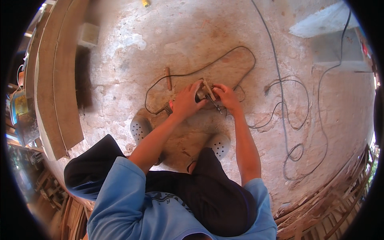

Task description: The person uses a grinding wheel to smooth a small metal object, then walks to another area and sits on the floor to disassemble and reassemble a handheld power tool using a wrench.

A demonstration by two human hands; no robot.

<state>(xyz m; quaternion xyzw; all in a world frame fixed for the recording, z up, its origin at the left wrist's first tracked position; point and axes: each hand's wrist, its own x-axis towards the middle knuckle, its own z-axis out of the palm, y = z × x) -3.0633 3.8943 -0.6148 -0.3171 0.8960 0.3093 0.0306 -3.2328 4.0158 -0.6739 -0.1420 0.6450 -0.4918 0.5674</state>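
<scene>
On the floor between my feet is a small corded power tool [203, 95] with a red part, a metal body and a cord leaving its left end; its exact kind cannot be made out. My left hand [187, 102] is wrapped over its body from the left. At the tool's right side, the fingers of my right hand [227, 98] are bent against its end, by a flat brownish plate [209, 89]. A thin metal piece [215, 105] sticks out toward me below the plate. My palms hide much of the tool.
A reddish-brown stick [168, 79] lies just beyond my left hand. The black cord [200, 69] loops around the tool, and more cable [282, 104] coils at right. Long wooden boards [60, 80] stand at left; wood strips [332, 216] lie at lower right. A yellow object [145, 3] is far ahead.
</scene>
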